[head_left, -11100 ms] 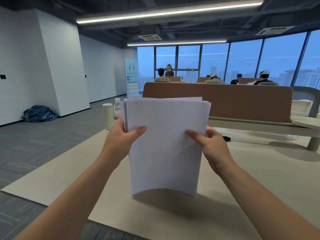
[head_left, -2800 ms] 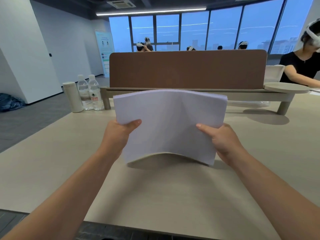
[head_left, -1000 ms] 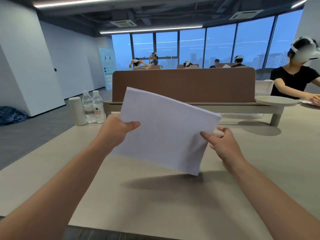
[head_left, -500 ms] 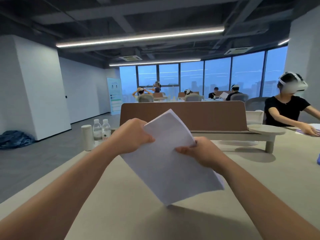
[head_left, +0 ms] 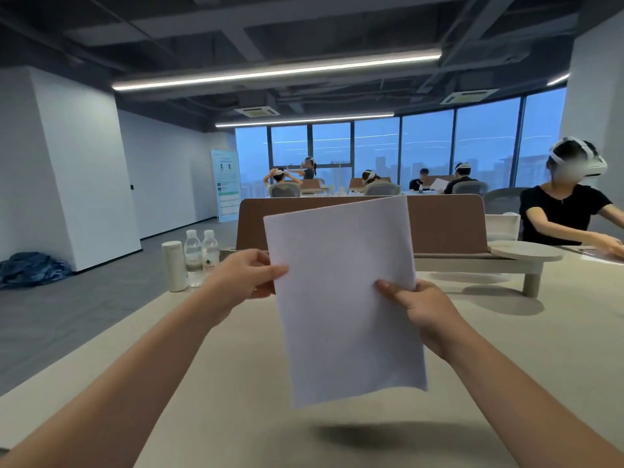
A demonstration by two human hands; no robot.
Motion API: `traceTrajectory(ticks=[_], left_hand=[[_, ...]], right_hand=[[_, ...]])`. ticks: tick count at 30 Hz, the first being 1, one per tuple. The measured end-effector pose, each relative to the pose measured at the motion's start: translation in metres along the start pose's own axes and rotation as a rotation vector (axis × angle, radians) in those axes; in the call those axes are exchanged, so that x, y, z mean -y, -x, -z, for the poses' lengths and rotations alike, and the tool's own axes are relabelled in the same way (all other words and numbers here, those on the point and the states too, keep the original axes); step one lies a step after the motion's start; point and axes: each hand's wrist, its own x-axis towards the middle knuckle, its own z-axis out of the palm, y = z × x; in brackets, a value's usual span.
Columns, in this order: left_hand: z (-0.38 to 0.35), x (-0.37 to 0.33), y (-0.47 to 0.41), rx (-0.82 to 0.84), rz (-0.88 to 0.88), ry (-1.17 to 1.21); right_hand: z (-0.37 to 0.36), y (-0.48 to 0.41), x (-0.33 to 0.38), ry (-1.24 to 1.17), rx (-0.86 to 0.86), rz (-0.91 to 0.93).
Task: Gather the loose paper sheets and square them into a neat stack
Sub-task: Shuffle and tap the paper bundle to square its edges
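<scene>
A stack of white paper sheets (head_left: 344,298) hangs upright in portrait position above the beige table (head_left: 236,383), its lower edge clear of the surface and casting a shadow. My left hand (head_left: 243,278) grips the stack's left edge near the top, thumb on the front face. My right hand (head_left: 415,305) grips the right edge at mid height, thumb on the front. The sheets look aligned, with the bottom right corner slightly curled.
A white cylinder (head_left: 174,265) and two water bottles (head_left: 201,255) stand at the table's far left. A brown divider panel (head_left: 445,224) crosses the back. A person in black (head_left: 567,211) works at the far right beside a round shelf (head_left: 526,253).
The stack turned from a tilted landscape position to upright portrait. Both hands shifted their grip along the edges, and the stack now sits higher above the table.
</scene>
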Motion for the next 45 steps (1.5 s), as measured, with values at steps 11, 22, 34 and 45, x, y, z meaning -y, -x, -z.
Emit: traceTrajectory(ticks=[11,22,34,45], left_hand=[[-0.054,0.042,-0.010,0.081,0.142,0.522],[-0.061,0.076,-0.021,0.076,0.092,0.509],[-0.079,0.092,-0.027,-0.209,0.037,0.415],[-0.078,0.094,-0.030,-0.225,0.038,0.407]], right_hand=[[-0.013,-0.023,-0.031,-0.088,-0.062,-0.034],[-0.021,-0.029,-0.059,-0.029,-0.102,-0.052],[-0.029,-0.029,-0.073,0.050,-0.082,-0.026],[-0.030,-0.030,-0.074,0.024,-0.086,-0.035]])
